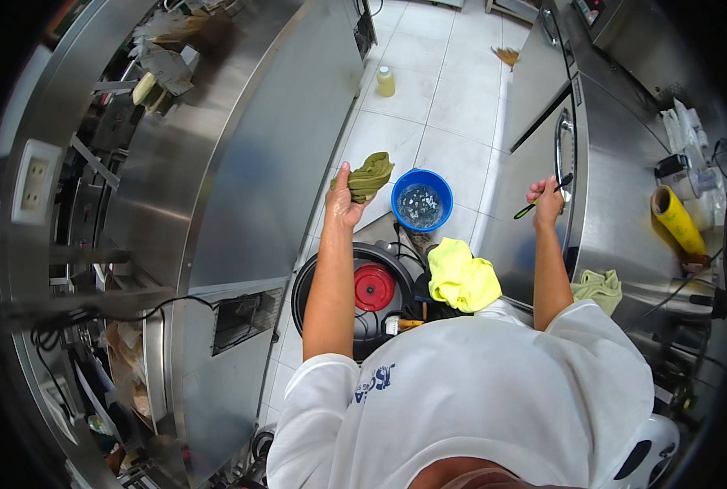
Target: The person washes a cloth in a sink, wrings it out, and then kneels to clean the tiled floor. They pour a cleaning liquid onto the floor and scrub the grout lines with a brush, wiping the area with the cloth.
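My left hand (346,205) grips a bunched olive-green cloth (370,177), held out over the floor to the left of a blue bucket (395,194). Water with foam or bubbles stands in the bucket. On the right, my right hand (547,200) holds a slim black and lime-green brush or similar tool (527,209) in front of a steel door with a chrome handle (562,137). A bright yellow cloth (463,275) hangs near my waist. Below my left forearm stands a round dark tub (305,287) with a red disc-shaped part (374,287) in it.
A steel counter (155,202) with a power outlet (33,181) runs along the left. On the white tile floor stands a bottle of yellow liquid (386,82). A pale green cloth (600,288) and a yellow roll (678,220) lie on the right-hand steel top.
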`<state>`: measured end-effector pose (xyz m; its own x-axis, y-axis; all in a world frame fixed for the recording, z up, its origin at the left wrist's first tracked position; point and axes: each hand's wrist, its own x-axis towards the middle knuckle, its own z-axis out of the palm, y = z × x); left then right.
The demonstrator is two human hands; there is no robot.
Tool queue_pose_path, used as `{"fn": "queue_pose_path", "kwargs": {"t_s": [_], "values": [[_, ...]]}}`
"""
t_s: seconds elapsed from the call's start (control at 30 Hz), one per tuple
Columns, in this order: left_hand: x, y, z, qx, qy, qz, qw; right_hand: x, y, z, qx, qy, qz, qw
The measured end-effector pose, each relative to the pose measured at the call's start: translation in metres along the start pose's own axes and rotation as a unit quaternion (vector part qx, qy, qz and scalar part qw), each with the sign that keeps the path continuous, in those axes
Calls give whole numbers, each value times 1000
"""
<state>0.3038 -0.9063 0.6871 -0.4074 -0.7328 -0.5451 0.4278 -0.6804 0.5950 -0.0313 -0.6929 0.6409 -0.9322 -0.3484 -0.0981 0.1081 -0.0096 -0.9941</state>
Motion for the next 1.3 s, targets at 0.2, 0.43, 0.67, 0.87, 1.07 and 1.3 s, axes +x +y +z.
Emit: {"fn": "queue_pose_path", "kwargs": {"t_s": [0.2,0.43,0.67,0.87,1.07,1.3], "values": [[-46,10,-7,99,15,76,992,-3,-33,-4,21,-1,-7,1000],[-24,25,16,316,63,157,933,54,-11,42,-3,-59,11,998],[132,37,20,455,115,175,865,212,126,113,-297,-17,-104,949],[274,15,0,613,179,107,762,293,199,241,-434,-185,14,882],[388,-74,-44,754,131,-25,643,371,292,340,-547,-314,-52,774],[483,-171,-108,803,40,-164,572,426,376,456,-568,-416,-178,687]]}}
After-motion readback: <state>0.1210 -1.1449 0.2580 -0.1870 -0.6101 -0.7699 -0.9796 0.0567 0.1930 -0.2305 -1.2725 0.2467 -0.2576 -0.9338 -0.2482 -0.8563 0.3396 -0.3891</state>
